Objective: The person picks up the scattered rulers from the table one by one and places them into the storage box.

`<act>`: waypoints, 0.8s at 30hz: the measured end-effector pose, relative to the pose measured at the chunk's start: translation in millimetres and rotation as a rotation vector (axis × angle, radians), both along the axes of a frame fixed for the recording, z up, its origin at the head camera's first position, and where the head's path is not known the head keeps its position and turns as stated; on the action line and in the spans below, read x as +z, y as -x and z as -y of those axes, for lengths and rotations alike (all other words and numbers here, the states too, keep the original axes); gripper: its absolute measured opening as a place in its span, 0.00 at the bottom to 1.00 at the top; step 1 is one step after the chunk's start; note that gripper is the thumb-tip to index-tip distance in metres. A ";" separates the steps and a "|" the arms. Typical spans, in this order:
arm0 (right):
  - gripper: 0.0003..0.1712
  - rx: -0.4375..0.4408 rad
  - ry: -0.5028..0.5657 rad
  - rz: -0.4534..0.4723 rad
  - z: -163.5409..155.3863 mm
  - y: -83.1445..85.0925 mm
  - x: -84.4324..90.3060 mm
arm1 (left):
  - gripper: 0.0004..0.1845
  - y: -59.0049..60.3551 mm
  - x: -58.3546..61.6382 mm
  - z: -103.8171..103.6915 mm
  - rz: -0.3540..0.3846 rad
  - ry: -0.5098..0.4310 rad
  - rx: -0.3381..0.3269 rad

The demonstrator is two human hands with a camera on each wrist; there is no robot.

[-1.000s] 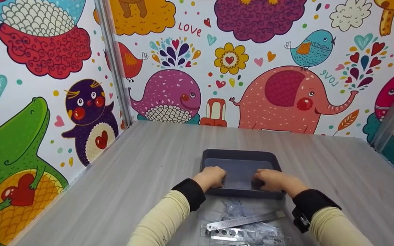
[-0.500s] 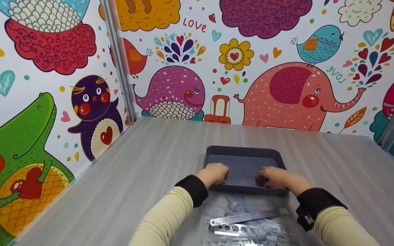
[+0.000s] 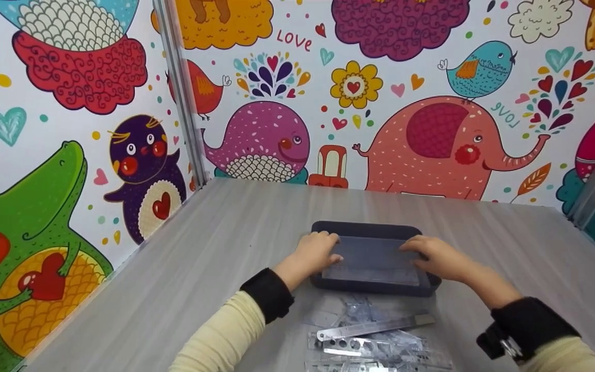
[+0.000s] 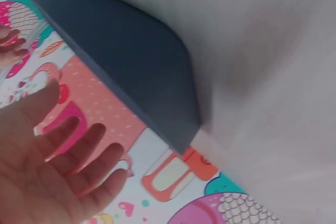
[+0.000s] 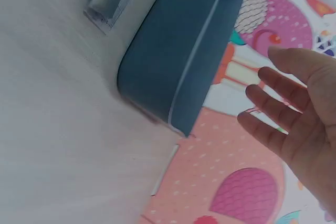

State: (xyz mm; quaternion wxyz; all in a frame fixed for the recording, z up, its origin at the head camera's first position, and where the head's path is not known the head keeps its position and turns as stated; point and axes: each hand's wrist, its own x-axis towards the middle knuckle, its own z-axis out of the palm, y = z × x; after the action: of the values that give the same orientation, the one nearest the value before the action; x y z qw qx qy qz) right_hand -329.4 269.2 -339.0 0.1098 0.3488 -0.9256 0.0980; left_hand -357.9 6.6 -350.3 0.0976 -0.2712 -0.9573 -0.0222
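Note:
A dark grey rectangular tray (image 3: 375, 290) rests on the table between my hands. On its floor, along the near side, lies a see-through flat piece (image 3: 370, 275), faint enough that its kind is unclear. My left hand (image 3: 314, 254) hovers over the tray's left side, fingers spread and holding nothing; the left wrist view confirms the hand (image 4: 58, 166) apart from the tray wall (image 4: 126, 61). Over the right side is my right hand (image 3: 442, 259), its fingers loosely extended. In the right wrist view that hand (image 5: 299, 108) is likewise empty, clear of the tray (image 5: 163, 45).
Directly in front of the tray lies a pile of clear plastic rulers (image 3: 351, 345), one with round holes. A metal ruler (image 3: 375, 327) slants across the top. The grey table (image 3: 246, 248) meets cartoon-printed walls (image 3: 277, 77) at the back and left.
Both hands have risen out of the tray and moved apart, their fingers opening from a curled pose. The see-through piece now shows on the tray floor. The ruler pile has stayed put.

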 end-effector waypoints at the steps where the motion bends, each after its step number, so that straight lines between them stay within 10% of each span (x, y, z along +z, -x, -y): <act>1: 0.16 -0.006 0.000 -0.011 -0.8 -4.2 1.0 | 0.21 -2.7 1.0 1.8 -0.008 -0.015 -0.004; 15: 0.15 0.009 0.038 0.030 -11.2 -38.8 -4.5 | 0.18 -35.1 -2.9 19.5 0.103 -0.157 -0.070; 24: 0.18 0.136 0.057 0.271 -16.9 -46.1 -18.0 | 0.20 -51.5 -11.5 20.0 0.257 -0.047 -0.075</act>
State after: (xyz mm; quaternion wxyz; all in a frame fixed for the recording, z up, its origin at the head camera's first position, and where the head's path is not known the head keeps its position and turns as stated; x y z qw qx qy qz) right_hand -283.2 286.1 -357.0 -0.0129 0.3910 -0.9030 0.1777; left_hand -306.5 -13.4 -361.8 -0.0203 -0.2995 -0.9503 -0.0827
